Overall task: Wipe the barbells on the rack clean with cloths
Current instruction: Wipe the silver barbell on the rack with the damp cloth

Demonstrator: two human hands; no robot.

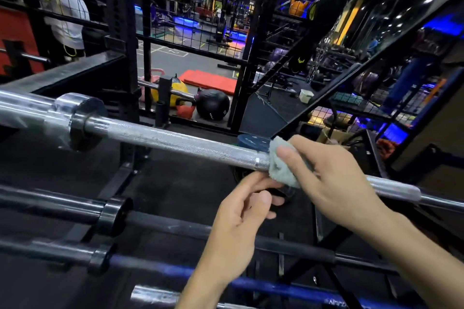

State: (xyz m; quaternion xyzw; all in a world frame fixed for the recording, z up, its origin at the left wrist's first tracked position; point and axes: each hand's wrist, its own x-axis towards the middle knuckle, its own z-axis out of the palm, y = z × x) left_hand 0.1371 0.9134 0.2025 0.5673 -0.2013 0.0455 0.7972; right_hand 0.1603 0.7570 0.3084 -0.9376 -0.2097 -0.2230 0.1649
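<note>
Left hand (241, 218) nearest, fingers loosely curled, holding nothing, just under the chrome barbell (175, 143). Right hand (334, 178) clamps a grey cloth (282, 165) round that top bar; cloth mostly hidden by fingers. Black barbell (175, 227) and blue barbell (263, 286) lie lower on the rack (120, 183). Blue bar's white lettering at bottom edge cut off, unreadable.

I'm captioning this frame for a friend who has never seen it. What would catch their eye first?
The silver barbell running across the middle, with the right hand wrapping a pale cloth around it. Just below, the left hand reaches toward the cloth. Darker barbells lie on the rack beneath.
</note>
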